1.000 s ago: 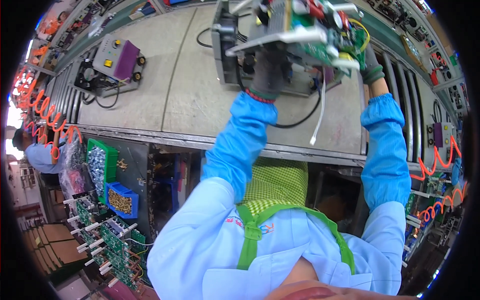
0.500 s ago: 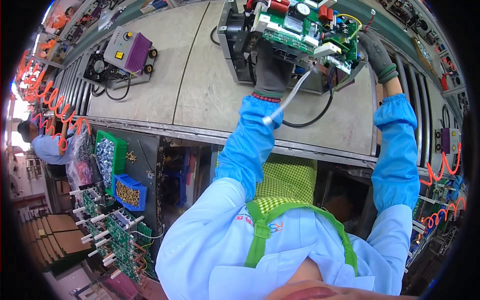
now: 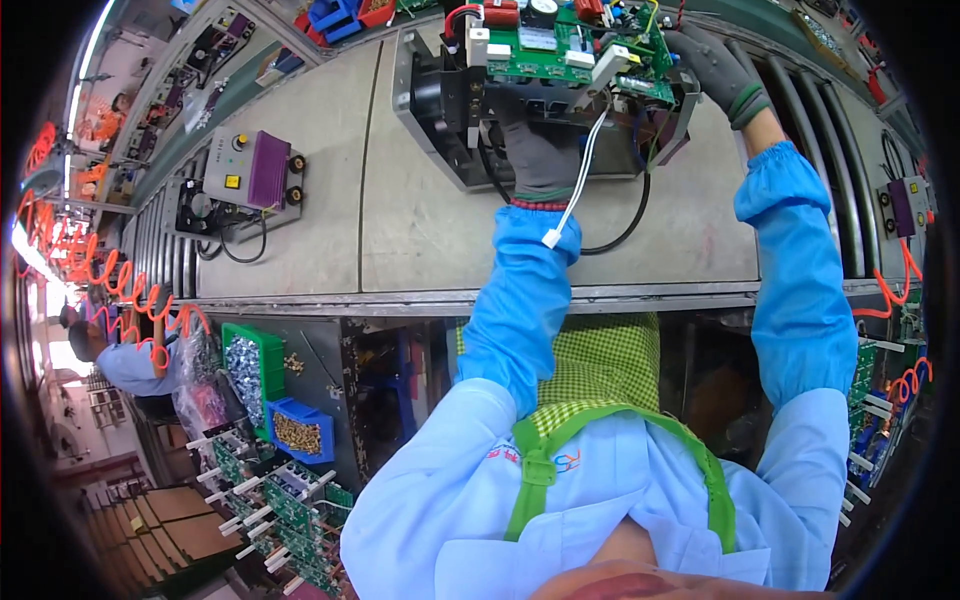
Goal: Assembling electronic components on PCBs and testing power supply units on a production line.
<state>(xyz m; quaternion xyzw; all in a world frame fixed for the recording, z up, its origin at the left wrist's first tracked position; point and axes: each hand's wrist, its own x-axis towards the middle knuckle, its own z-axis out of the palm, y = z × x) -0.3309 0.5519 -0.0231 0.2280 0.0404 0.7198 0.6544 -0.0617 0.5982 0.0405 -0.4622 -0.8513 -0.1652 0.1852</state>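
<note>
A green circuit board (image 3: pixel 540 65) packed with parts sits at the top of an open metal machine housing (image 3: pixel 415 110) with a black fan on its left. My left hand (image 3: pixel 540 155), in a grey glove, reaches in beneath the board's near edge; its fingers are hidden there. At the board's far right edge, my gloved right hand (image 3: pixel 710 70) is curled with its fingertips against the board, partly out of sight. A white cable (image 3: pixel 582 180) with a white plug hangs from the board over my left wrist. A black cord (image 3: pixel 640 215) loops below the housing.
On the bench (image 3: pixel 320 190) at left stands a purple and grey machine (image 3: pixel 250 175). Below it are a green bin (image 3: pixel 262 365) of metal parts, a blue bin (image 3: pixel 297 432) of brass pieces and several boards (image 3: pixel 275 505). Rollers (image 3: pixel 825 170) lie at right. A co-worker (image 3: pixel 135 360) is far left.
The circuit board has come down closer to the housing and tilts less. Both my hands stay at it. The whole view has shifted somewhat.
</note>
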